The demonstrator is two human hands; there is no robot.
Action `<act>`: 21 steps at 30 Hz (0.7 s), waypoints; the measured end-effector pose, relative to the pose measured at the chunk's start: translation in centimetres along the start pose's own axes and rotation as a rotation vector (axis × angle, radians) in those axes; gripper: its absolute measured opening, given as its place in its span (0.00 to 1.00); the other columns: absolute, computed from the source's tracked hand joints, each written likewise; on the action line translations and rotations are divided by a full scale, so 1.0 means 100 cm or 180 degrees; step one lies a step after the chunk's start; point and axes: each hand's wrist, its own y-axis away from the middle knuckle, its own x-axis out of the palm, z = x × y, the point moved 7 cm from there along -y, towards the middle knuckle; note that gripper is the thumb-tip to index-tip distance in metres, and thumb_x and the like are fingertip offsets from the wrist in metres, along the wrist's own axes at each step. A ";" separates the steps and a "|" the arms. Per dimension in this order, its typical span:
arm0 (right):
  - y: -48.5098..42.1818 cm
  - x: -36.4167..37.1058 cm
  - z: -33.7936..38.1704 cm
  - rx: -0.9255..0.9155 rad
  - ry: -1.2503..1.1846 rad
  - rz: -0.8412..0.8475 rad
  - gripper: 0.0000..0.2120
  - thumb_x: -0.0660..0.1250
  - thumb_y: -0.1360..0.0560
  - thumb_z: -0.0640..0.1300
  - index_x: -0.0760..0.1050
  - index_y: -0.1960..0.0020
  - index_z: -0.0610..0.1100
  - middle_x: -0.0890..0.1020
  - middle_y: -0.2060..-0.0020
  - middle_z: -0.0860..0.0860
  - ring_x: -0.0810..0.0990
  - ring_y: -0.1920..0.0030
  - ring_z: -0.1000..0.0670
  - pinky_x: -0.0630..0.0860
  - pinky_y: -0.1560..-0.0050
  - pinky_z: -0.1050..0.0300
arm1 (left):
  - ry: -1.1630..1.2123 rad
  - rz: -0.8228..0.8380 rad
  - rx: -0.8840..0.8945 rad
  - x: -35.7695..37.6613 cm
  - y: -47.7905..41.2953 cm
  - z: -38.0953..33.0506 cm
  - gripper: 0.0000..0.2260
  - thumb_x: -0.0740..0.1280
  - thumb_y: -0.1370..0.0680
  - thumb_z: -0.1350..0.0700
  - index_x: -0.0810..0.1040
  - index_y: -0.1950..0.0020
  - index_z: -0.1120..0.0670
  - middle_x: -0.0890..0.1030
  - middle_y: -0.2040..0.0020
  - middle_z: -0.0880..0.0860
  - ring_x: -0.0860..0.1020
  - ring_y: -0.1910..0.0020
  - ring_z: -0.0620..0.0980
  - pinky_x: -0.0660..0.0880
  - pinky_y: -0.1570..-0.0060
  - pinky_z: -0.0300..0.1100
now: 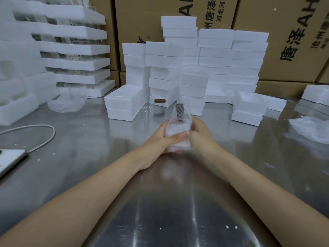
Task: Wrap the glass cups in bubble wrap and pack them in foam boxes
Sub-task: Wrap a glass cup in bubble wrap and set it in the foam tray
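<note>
Gripping the bubble-wrapped glass cup (175, 126) above the centre of the table (89, 157), you are curling both your left hand (158, 139) and your right hand (202, 134) round it, the left thumb (179, 136) pressing across the wrap and the brown handle (179, 111) pointing to twelve o'clock. You are doing best by tucking the loose wrap snugly over that handle before heading for the open foam box (124, 102) at eleven o'clock.

head view | faces forward and down over table (80, 122) | close range | foam boxes (215, 50) at far edge
</note>
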 end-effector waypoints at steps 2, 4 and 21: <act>-0.001 -0.007 0.000 0.0144 -0.0452 -0.0178 0.21 0.59 0.37 0.31 0.79 0.48 0.43 0.84 0.53 0.41 0.81 0.48 0.38 0.76 0.44 0.42 | 0.0088 -0.0067 0.0029 -0.002 0.000 -0.002 0.20 0.72 0.29 0.52 0.74 0.38 0.51 0.83 0.48 0.50 0.82 0.52 0.47 0.79 0.57 0.41; -0.002 -0.012 0.005 0.0205 -0.1176 -0.0259 0.20 0.60 0.36 0.36 0.82 0.49 0.46 0.83 0.52 0.44 0.81 0.50 0.41 0.75 0.42 0.44 | -0.0038 -0.0078 0.0040 -0.001 0.001 -0.003 0.17 0.72 0.29 0.52 0.76 0.41 0.50 0.84 0.52 0.47 0.82 0.56 0.45 0.77 0.63 0.37; 0.001 -0.002 0.007 0.0474 -0.0631 0.0352 0.17 0.65 0.25 0.57 0.83 0.57 0.44 0.85 0.62 0.44 0.84 0.61 0.48 0.79 0.61 0.57 | -0.0627 0.0129 0.0008 0.006 0.002 -0.001 0.16 0.75 0.31 0.50 0.79 0.46 0.51 0.83 0.59 0.46 0.79 0.63 0.42 0.74 0.65 0.34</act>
